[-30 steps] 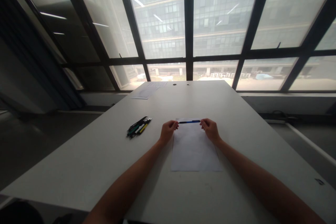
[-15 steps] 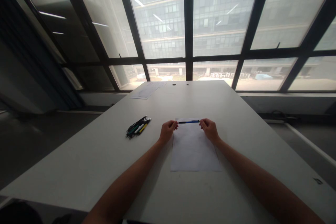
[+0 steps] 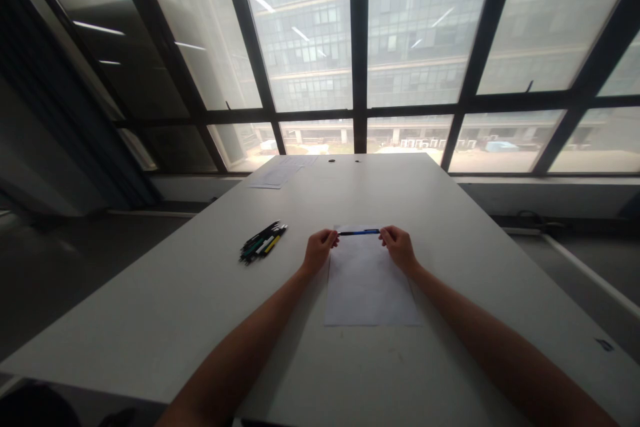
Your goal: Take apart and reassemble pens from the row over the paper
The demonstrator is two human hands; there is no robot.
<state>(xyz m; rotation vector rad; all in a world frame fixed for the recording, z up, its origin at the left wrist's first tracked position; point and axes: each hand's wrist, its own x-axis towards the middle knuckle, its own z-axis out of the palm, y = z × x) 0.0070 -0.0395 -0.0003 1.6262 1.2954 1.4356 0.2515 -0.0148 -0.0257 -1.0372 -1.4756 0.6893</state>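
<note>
Over the far edge of the sheet of paper (image 3: 370,283): one blue pen (image 3: 359,233), held level and crosswise, its ends pinched between the two hands.

Left hand (image 3: 319,250): fingers closed on the pen's left end, wrist low over the counter (image 3: 175,307) just beside the paper's left margin.

Right hand (image 3: 399,247): fingers closed on the pen's right end, resting at the paper's upper right corner. The hands stood apart by the length of the pen, neither one touching the other.

Change over the last second: almost none. The pen kept the same place and the same level line; both hands held their grips; only the view drifted slightly (the sheet sat a touch further left in the picture). Judged from that, the work was at a pause or a slow twist or pull on the pen, with no part yet seen to come away; whether cap or barrel was being turned could not be told at this size.

Sheet of paper: white, blank as far as could be seen, lying flat and square to the person.

Bundle of pens (image 3: 263,242): dark, green and yellow barrels, lying together to the left, well apart from the hands.

Further sheets (image 3: 280,175): at the counter's far left corner, near the window (image 3: 310,33).
</note>
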